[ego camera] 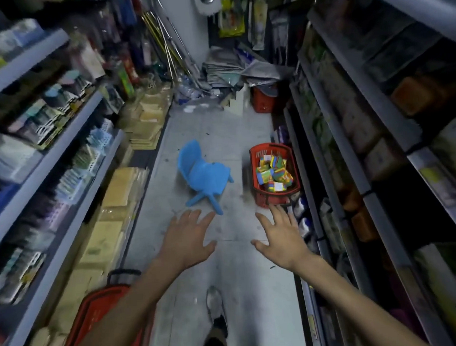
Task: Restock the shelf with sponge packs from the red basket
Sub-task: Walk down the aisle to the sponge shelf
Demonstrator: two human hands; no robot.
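Observation:
A red basket (255, 169) stands on the aisle floor against the right-hand shelving, holding several colourful sponge packs (274, 174). My left hand (188, 240) reaches forward over the floor with fingers spread, holding nothing. My right hand (279, 236) is stretched out the same way, its fingertips just short of the basket's near rim. Shelves (351, 141) on the right run the length of the aisle; their contents are dark and blurred.
A small blue plastic chair (203, 174) stands mid-aisle, left of the basket. Another red basket (102, 306) sits at the lower left by the left shelves (51, 154). A third red basket (264, 100) and piled goods block the aisle's far end. My shoe (214, 301) shows below.

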